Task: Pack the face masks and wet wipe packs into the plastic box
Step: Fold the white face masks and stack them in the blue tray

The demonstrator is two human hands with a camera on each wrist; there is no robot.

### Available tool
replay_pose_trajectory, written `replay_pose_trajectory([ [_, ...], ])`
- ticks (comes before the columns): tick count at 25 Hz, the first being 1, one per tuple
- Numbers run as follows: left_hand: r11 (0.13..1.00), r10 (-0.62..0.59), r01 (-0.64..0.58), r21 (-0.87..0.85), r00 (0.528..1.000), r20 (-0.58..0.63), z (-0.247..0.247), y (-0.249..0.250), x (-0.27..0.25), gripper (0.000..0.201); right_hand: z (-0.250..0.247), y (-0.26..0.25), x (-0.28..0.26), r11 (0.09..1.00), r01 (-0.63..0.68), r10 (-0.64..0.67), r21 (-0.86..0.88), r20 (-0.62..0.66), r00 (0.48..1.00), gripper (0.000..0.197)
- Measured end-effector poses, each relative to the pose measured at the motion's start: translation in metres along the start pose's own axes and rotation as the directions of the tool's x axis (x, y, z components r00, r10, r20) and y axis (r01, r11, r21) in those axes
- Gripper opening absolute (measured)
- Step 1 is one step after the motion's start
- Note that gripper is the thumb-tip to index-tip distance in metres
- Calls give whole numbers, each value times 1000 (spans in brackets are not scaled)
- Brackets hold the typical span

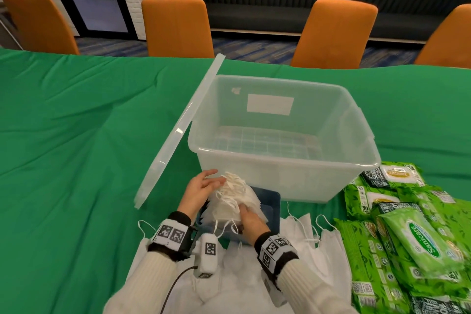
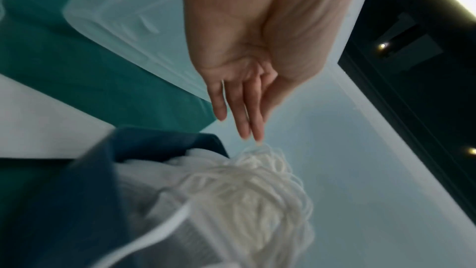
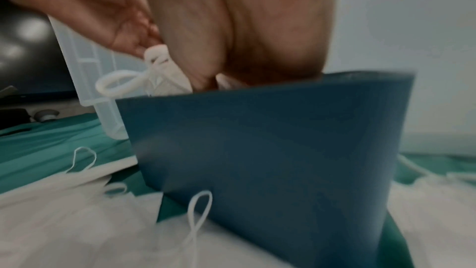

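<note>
The clear plastic box stands open in the middle of the table with nothing in it. Just in front of it sits a small dark blue box with a stack of white face masks tilted up out of it. My right hand grips the stack's near side; in the right wrist view its fingers are hidden behind the blue box. My left hand is open, its straight fingers touching the bunch of ear loops. Green wet wipe packs lie piled at the right.
The box's clear lid leans against its left side. Loose white masks are spread on the green cloth near me. Orange chairs line the table's far edge.
</note>
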State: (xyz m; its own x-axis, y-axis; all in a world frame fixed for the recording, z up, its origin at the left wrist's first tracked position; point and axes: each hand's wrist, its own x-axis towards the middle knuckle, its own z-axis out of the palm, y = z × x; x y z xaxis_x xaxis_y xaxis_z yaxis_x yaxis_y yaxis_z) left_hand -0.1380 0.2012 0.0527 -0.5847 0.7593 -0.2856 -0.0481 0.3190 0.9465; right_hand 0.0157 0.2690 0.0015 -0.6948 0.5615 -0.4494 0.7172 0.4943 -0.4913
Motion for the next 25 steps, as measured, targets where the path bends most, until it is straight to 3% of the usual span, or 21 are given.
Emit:
replay_pose_trajectory([
  [2,993,0,14,117,993,-121,-5,-14,-6,26,2,1,-3,987,-138,136,-86,-34,990,70],
  [3,980,-50,77,183,987,-152,-7,-24,-7,32,0,3,-4,971,-210,203,-114,-71,977,85],
  [5,951,-211,227,210,973,-97,-7,-42,-12,54,-4,7,-2,953,-294,285,-69,-116,951,111],
  [7,952,-304,302,49,952,41,-6,-61,-9,78,-8,8,6,922,-363,370,132,-36,928,123],
  [9,943,-329,333,-30,940,84,0,-66,-9,75,-6,5,15,869,-402,388,288,105,916,118],
  [12,948,-319,317,30,945,79,6,-64,-11,54,1,4,17,884,-399,357,243,200,913,118],
  [15,937,-343,332,105,933,109,2,-66,-11,58,-5,12,22,886,-389,352,254,180,919,126],
  [19,941,-331,307,140,920,210,-2,-67,-18,86,-14,8,23,910,-341,303,235,185,935,128],
  [22,941,-293,246,234,936,195,-15,-49,-36,66,-28,16,7,948,-270,243,166,169,955,131],
  [25,919,-212,163,360,972,100,-53,-63,-64,49,-44,35,-30,982,-108,105,154,24,994,106],
])
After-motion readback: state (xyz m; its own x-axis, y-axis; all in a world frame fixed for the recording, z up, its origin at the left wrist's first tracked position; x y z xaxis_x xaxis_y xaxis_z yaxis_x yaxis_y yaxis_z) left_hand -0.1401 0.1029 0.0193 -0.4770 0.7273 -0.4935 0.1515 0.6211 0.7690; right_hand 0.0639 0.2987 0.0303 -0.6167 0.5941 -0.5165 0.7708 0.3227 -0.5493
